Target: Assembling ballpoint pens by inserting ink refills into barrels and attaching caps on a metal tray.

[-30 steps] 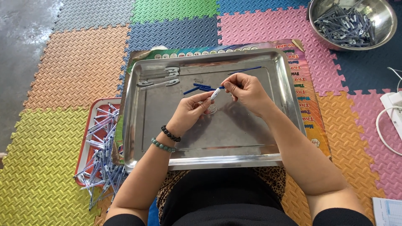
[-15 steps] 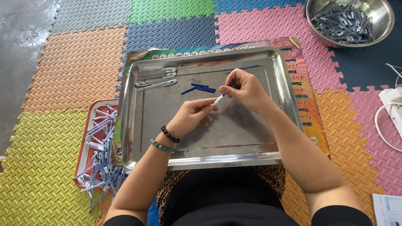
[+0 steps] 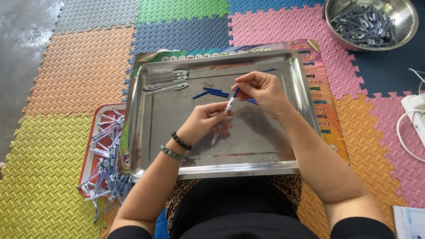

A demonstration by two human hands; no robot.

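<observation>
Over a steel tray [image 3: 146, 132], the left hand [image 3: 206, 121] pinches a clear pen barrel [image 3: 220, 124] near its upper end. The right hand [image 3: 261, 90] closes fingertips on a thin blue refill [image 3: 235, 92] at the barrel's mouth. Both parts look light, smooth, slightly bendy; best gripped near their meeting ends.

The right hand [image 3: 261, 90] has pulled the thin blue stick [image 3: 236, 92] up, a little out of the clear pen tube [image 3: 223, 118], toward the far side of the metal tray [image 3: 177, 146].
</observation>
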